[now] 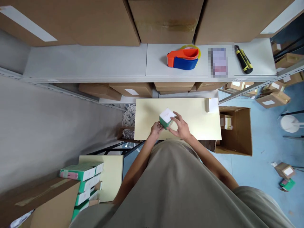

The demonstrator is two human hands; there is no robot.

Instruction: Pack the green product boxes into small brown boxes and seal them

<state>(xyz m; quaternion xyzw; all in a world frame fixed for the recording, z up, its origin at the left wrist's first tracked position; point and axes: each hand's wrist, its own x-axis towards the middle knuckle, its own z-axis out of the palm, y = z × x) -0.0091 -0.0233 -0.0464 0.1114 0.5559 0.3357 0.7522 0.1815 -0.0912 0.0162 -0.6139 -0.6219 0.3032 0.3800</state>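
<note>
A small white and green box (166,117) is held over the pale yellow table (194,110), near its front edge. My left hand (156,129) grips the box's lower left side, fingers curled against it. My right hand (180,126) wraps the box's right side with fingers bent round it. The box is tilted, its white top face turned up.
A small brown block with a white slip (211,104) lies at the table's far right. An open cardboard carton (237,133) stands right of the table. On the grey shelf above lie a tape dispenser (183,57) and a yellow utility knife (243,59). Green and white boxes (83,180) are stacked lower left.
</note>
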